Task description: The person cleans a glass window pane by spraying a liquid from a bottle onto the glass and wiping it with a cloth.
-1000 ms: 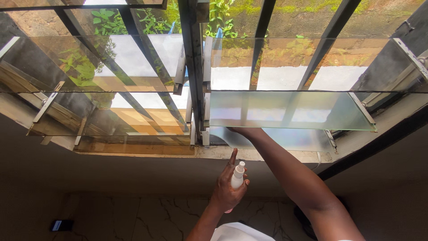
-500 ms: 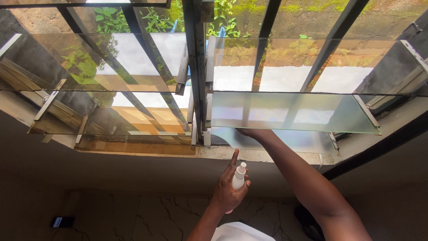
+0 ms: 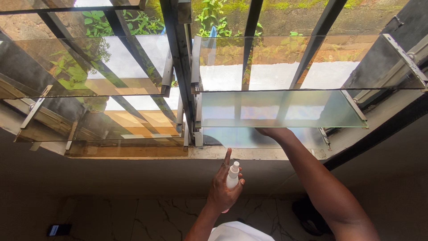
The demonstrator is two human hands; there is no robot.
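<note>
**Window, hands and bottle: positions**

A spray bottle [image 3: 232, 175] is held in the left hand [image 3: 223, 189], below the window sill [image 3: 249, 153]. To its right, the right hand [image 3: 272, 132] is reached up under the lowest glass slat [image 3: 276, 109] of the right-hand window half, and is partly hidden by it. The vertical frame post [image 3: 180, 67] is set between the two window halves. A small device [image 3: 58, 230] is seen on the floor [image 3: 147, 218] at lower left.
</note>
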